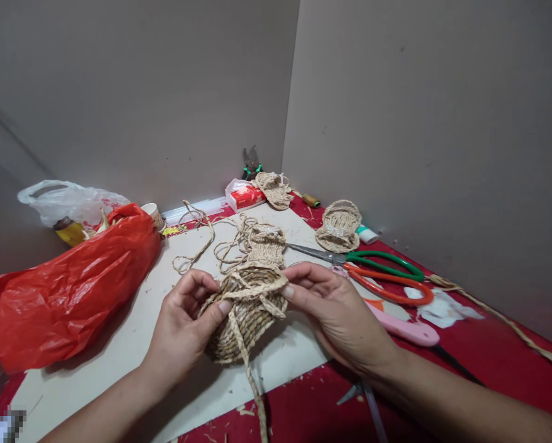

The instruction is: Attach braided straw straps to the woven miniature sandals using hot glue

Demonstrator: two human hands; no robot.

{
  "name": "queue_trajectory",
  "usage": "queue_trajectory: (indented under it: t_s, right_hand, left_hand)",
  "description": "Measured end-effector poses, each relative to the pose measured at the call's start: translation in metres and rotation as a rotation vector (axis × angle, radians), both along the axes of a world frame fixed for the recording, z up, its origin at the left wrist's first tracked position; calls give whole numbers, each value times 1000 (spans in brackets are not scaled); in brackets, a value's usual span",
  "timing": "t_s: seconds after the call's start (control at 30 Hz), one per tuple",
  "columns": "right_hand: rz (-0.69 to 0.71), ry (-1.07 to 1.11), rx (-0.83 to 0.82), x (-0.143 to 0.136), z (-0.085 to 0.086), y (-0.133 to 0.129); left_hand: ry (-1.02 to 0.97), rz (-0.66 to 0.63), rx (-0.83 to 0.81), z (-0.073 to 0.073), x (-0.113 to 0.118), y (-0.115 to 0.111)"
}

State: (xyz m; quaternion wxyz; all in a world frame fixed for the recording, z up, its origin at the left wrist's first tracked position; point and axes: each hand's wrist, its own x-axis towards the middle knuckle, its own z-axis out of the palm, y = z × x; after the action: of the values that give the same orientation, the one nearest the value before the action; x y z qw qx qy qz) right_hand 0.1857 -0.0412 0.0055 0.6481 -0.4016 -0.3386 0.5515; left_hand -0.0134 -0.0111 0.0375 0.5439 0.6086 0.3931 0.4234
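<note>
a coiled, woven piece (260, 323) is held up in front of the person, above the pale sheet (91, 394) on the red tabletop (287, 412). the left hand (183, 326) has its grip clamped on the piece's left side, thumb pressed on the face i can see and fingers curled round behind. opposite, the right hand (335, 314) pinches the upper right rim between thumb and fingers. a plaited strand (249, 369) hangs from the middle of the piece, down past the sheet's near edge.

just beyond the hands lies a smaller woven item (266, 246), with another (340, 227) further right. big scissors (340, 259), one handle green and one orange, lie beside the right hand, and a crumpled red bag (72, 295) slumps well off to the left.
</note>
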Motion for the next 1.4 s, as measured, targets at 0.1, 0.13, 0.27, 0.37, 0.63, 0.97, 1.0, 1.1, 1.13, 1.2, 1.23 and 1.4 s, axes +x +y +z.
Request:
queue_trajectory:
  t_s: [0.1, 0.13, 0.27, 0.37, 0.63, 0.97, 1.0, 1.1, 1.13, 1.2, 1.23, 1.4]
  right_hand:
    - [-4, -20, 14, 0, -1, 0]
    - [-3, -23, 20, 0, -2, 0]
    - [-3, -32, 40, 0, -3, 0]
    - [2, -25, 27, 0, -3, 0]
    - [15, -19, 39, -1, -1, 0]
    - [28, 31, 26, -1, -1, 0]
    - [28, 34, 35, -2, -1, 1]
    - [-5, -34, 98, -2, -3, 2]
    - [-23, -72, 128, -3, -3, 2]
    - [-54, -137, 183, -4, -5, 2]
    - [-58, -155, 198, -4, -5, 2]
    - [-36, -190, 244, -4, -6, 2]
  left_hand:
    - [-43, -11, -61, 2, 1, 0]
    - [-63, -21, -95, 2, 1, 0]
    - [-98, -66, -210, 1, -1, 1]
    - [-71, -57, -214, -1, -3, 3]
    - [-16, 29, -141, -3, -4, 0]
    - [51, 32, 62, -2, 0, -4]
    - [92, 38, 97, -1, 0, -4]
    - [198, 39, 117, 0, 0, -3]
    - [213, 41, 110, 1, 0, -2]
    - [213, 54, 107, 1, 0, -1]
    - [205, 60, 107, 0, -1, -1]
    - [133, 96, 84, -4, -2, -1]
